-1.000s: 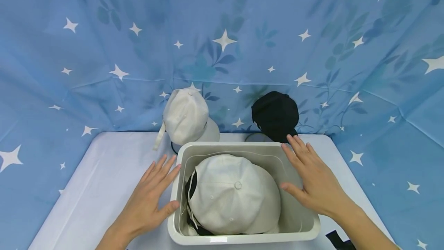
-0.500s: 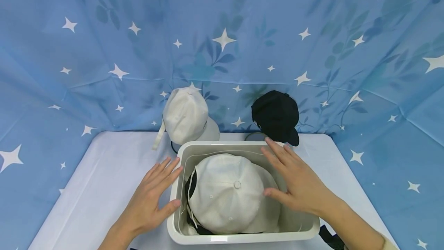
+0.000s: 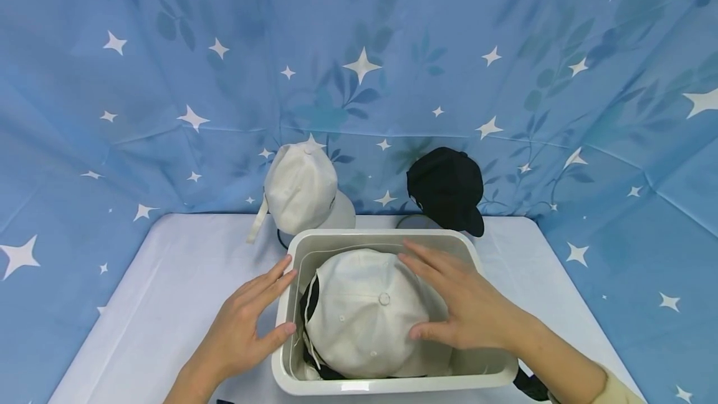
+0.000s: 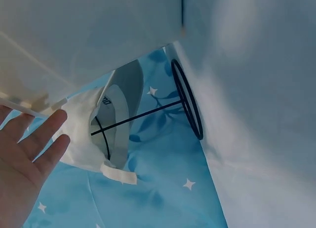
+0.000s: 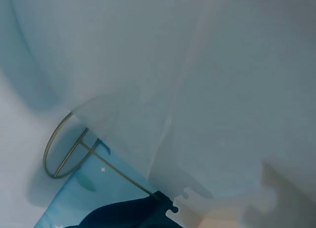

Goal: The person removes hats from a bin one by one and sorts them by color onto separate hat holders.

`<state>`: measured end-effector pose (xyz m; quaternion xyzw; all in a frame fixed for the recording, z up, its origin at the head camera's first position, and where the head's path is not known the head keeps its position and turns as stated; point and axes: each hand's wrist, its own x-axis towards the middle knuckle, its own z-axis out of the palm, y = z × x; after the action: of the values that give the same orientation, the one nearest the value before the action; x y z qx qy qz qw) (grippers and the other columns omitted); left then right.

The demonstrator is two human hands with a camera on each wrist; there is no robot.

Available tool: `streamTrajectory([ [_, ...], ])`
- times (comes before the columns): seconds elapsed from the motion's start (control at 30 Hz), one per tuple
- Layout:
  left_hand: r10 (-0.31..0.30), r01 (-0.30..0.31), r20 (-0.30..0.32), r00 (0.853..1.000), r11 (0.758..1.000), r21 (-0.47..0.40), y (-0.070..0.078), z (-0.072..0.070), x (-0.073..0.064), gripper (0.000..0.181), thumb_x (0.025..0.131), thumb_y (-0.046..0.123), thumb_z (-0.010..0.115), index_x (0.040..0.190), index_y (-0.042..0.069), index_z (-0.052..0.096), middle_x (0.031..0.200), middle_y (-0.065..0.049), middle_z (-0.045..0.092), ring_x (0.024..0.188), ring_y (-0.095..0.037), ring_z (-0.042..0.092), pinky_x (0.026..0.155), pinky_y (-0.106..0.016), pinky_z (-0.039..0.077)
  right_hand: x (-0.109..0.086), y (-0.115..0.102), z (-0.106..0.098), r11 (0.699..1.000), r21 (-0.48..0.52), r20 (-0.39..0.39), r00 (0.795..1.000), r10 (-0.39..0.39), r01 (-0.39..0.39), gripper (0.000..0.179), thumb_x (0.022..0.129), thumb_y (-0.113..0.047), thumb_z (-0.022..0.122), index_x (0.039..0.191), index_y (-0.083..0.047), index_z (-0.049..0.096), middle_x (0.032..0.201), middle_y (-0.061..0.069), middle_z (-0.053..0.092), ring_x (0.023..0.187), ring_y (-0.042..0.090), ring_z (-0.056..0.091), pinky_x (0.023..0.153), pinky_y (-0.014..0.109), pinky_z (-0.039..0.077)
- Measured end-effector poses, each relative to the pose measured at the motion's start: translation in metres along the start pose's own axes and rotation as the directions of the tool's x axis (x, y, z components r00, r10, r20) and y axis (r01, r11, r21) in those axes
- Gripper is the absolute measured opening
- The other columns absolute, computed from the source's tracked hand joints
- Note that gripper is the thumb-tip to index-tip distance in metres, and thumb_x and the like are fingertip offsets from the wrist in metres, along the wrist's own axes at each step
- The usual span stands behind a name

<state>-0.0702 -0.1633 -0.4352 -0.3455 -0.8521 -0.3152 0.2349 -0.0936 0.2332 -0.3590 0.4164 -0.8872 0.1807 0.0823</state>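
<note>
Your bin (image 3: 404,386): smooth plastic, glossy at the rim. Your white cap (image 3: 359,310) and black cap (image 3: 445,182): matt cloth. Your backdrop (image 3: 359,17): creased cloth. Your wire stand (image 4: 136,118): apparently metal.

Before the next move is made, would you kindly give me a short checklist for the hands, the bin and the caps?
1. Bin standing on the table: ok, open side up.
2. Top cap inside the bin: ok, crown up, brim toward the right.
3. Left hand free: ok, fingers extended at the bin's left rim, holding nothing.
4. Right hand touching the top cap: cannot tell, it is over the cap but any contact is unclear.
5. Other caps out of the bin: not ok, something black shows beneath the top cap; a white cap and a black cap are behind the bin.
</note>
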Motion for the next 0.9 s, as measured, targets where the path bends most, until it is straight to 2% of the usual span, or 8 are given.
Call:
streamTrajectory([
  [0.1,-0.014,0.014,0.000,1.000,1.000,0.000,0.000,0.000,0.000,0.069,0.091,0.033,0.077,0.151,0.006,0.057,0.160,-0.013,0.048,0.138,-0.029,0.056,0.115,-0.020,0.033,0.002,-0.002,0.000,1.000,0.019,0.010,1.000,0.008,-0.008,0.099,0.085,-0.070,0.073,0.162,-0.018,0.039,0.168,0.005,0.035,0.147,0.024,0.042,0.105,0.061,0.047],
  [0.27,-0.022,0.022,-0.014,1.000,1.000,-0.013,0.001,0.001,-0.001,0.070,0.088,0.030,0.078,0.150,0.007,0.057,0.159,-0.013,0.049,0.135,-0.030,0.058,0.113,-0.020,0.036,0.004,-0.005,0.000,0.999,0.045,0.019,1.000,0.022,-0.023,0.097,0.084,-0.070,0.074,0.160,-0.019,0.043,0.165,0.002,0.039,0.146,0.023,0.044,0.106,0.060,0.047],
  [0.47,-0.041,0.039,-0.022,0.999,0.997,-0.067,0.001,0.004,0.000,0.071,0.086,0.023,0.079,0.151,0.006,0.056,0.160,-0.013,0.048,0.134,-0.033,0.059,0.115,-0.016,0.033,0.006,-0.006,0.003,0.998,0.062,0.012,0.999,0.032,-0.032,0.090,0.085,-0.067,0.076,0.156,-0.019,0.048,0.162,0.000,0.044,0.144,0.024,0.046,0.105,0.060,0.048],
  [0.9,-0.086,0.085,-0.005,0.996,0.993,-0.086,0.002,0.006,-0.004,0.073,0.084,0.019,0.079,0.153,0.007,0.055,0.163,-0.012,0.045,0.137,-0.032,0.057,0.115,-0.014,0.031,0.012,-0.009,0.004,0.995,0.101,0.009,1.000,0.024,-0.025,0.072,0.089,-0.056,0.079,0.146,-0.018,0.059,0.150,-0.005,0.055,0.136,0.020,0.054,0.106,0.055,0.050],
])
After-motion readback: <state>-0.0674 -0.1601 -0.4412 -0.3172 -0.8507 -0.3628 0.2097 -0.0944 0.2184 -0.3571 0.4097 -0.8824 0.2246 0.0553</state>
